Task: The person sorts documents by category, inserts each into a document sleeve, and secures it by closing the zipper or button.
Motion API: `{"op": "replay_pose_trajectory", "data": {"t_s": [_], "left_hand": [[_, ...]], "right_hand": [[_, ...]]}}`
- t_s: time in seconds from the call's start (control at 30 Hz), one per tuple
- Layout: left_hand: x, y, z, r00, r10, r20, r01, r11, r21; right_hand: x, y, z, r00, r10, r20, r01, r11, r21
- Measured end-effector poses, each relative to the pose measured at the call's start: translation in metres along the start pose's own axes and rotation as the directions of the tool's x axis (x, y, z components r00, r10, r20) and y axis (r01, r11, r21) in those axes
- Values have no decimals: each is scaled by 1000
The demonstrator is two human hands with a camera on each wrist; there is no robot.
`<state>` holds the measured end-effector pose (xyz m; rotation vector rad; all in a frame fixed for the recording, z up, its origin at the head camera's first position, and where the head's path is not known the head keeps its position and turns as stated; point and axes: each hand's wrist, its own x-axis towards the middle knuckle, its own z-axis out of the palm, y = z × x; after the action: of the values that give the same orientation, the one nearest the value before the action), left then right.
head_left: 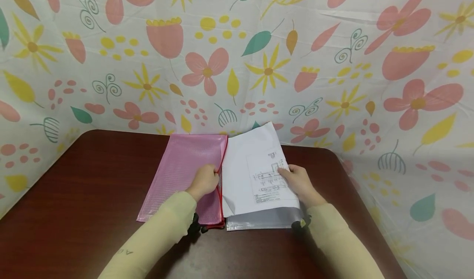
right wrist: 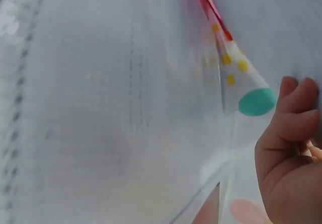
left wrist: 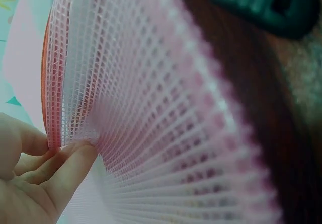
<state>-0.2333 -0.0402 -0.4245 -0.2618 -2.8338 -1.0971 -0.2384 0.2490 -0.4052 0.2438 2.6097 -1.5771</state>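
Pinching the pouch point(head_left: 181, 155) with my left grip point(head_left: 205, 182), my right grip point(head_left: 300, 184) holding the paper point(head_left: 242, 168) right of it, I judge the paper light, easily creased, best taken by its edge.

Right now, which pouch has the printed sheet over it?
The grey pouch on the right: its lower edge shows beneath the printed sheet. The pink pouch, on the left, has no paper over it; the left fingers pinch it.
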Motion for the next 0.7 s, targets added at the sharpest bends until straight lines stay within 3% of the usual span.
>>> {"op": "replay_pose_trajectory", "data": {"t_s": [0.2, 0.33, 0.4, 0.53, 0.63, 0.7], "left_hand": [[-1, 5, -2, 998, 17, 59, -19, 999, 36], [-2, 10, -6, 984, -2, 177, -12, 997, 74], [-3, 13, -9, 968, -18, 251, -11, 994, 113], [-4, 20, -10, 917, -22, 399, -66, 977, 205], [-6, 24, -8, 878, -12, 479, -136, 953, 273], [-10, 26, -5, 862, -16, 507, -162, 939, 304]], "right_hand": [[4, -4, 13, 999, 4, -49, -5, 1000, -8], [5, -5, 20, 998, 21, -53, -21, 1000, 8], [5, -5, 22, 998, 23, -52, -22, 1000, 14], [5, -4, 23, 998, 26, -57, -24, 999, 22], [4, -4, 24, 997, 38, -65, -36, 999, 28], [4, -4, 25, 997, 45, -62, -43, 999, 27]]}}
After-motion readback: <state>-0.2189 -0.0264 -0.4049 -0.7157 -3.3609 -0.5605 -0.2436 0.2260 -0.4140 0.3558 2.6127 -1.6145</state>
